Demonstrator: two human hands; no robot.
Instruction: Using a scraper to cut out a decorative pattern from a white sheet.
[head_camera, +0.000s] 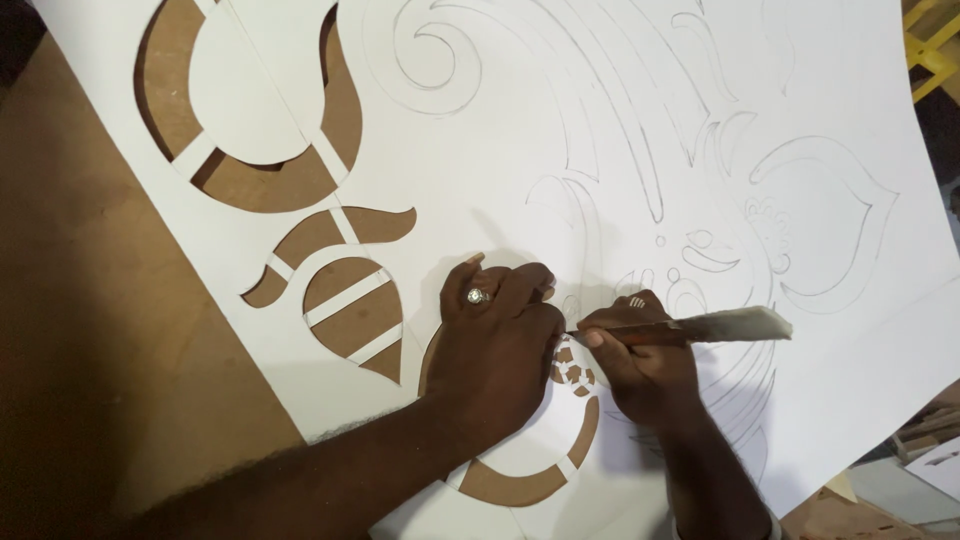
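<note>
Right hand (645, 365) clamped on knife (690, 328), handle running out right, tip just beside flat left hand (495, 345) pinning white stencil sheet (520, 170), hands nearly touching.

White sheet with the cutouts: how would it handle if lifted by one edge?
The sheet would probably flex and sag: it looks thin and wide, and its right part already bows. The narrow bridges between cutouts look fragile and would likely tear or crease under a pull. It seems light enough to slide on the board; the left hand presses it flat while the right hand holds the knife.
</note>
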